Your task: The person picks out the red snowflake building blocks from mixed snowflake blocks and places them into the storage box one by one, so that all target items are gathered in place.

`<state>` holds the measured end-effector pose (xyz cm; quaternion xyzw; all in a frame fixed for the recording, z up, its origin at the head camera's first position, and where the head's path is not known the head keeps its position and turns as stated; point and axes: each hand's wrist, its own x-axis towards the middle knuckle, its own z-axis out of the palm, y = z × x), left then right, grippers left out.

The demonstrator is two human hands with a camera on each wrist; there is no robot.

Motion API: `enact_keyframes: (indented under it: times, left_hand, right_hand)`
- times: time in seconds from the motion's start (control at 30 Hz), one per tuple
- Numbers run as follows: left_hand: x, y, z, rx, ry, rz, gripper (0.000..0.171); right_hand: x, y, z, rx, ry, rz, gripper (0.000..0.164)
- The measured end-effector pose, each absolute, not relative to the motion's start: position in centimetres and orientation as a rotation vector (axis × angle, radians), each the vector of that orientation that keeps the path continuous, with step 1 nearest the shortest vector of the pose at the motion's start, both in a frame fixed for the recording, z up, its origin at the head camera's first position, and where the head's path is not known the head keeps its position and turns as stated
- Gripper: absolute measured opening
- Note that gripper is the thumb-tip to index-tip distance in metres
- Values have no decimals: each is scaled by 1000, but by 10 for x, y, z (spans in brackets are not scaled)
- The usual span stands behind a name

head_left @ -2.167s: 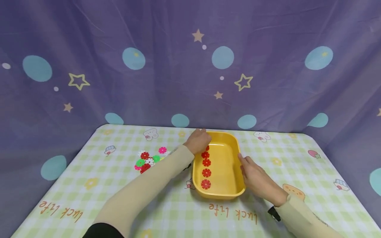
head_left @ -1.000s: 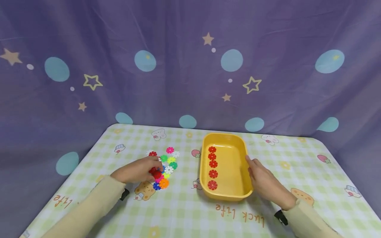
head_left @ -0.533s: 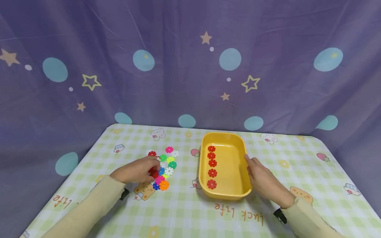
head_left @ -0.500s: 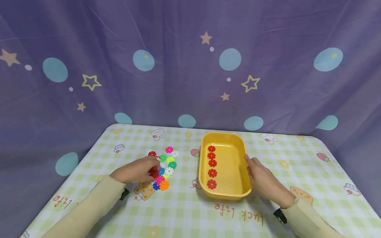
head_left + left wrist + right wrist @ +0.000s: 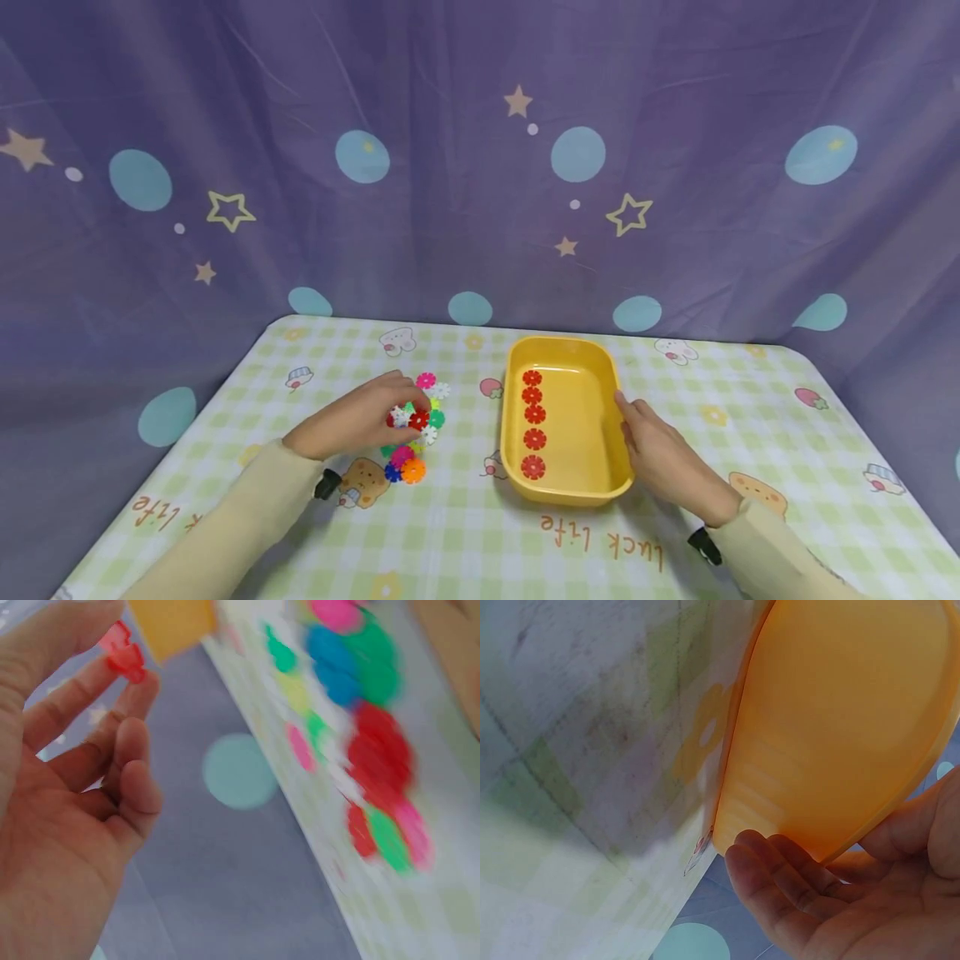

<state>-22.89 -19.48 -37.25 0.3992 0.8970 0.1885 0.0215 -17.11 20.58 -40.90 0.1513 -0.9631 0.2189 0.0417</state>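
Note:
My left hand (image 5: 363,417) pinches a red snowflake disc (image 5: 418,421) between thumb and fingertips, over the pile. In the left wrist view that red disc (image 5: 126,656) shows edge-on, the other fingers loosely bent below it. Under and beside this hand lie several loose snowflake discs (image 5: 413,471) in white, green, pink, blue, orange and red, some hidden by the hand. My right hand (image 5: 667,458) holds the right side of a yellow tray (image 5: 581,417), thumb at the rim and fingers against the outer wall. Inside the tray, several red snowflake discs (image 5: 533,438) form a row along its left side.
A green-and-white checked cloth (image 5: 450,533) with cartoon prints covers the table. Behind the table's far edge hangs a purple curtain (image 5: 450,233) with stars and blue ovals.
My left hand has gone from the tray's far-left corner to the disc pile, then raised slightly rightward with a red disc pinched. My right hand has stayed on the tray.

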Motion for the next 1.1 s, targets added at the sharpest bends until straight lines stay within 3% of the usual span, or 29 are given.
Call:
enact_keyframes:
  times: [0.4, 0.73, 1.1]
  left_hand:
    - [-227, -106, -372, 1697, 2773, 633, 28]
    - [-226, -44, -388, 1750, 2700, 341, 21]
    - [-228, -5, -398, 1708, 2597, 92, 19]
  right_hand:
    - [-171, 205, -407, 437, -2972, 678, 50]
    - [-172, 206, -410, 443, -2957, 682, 49]
    - [-172, 206, -408, 433, -2966, 708, 49]
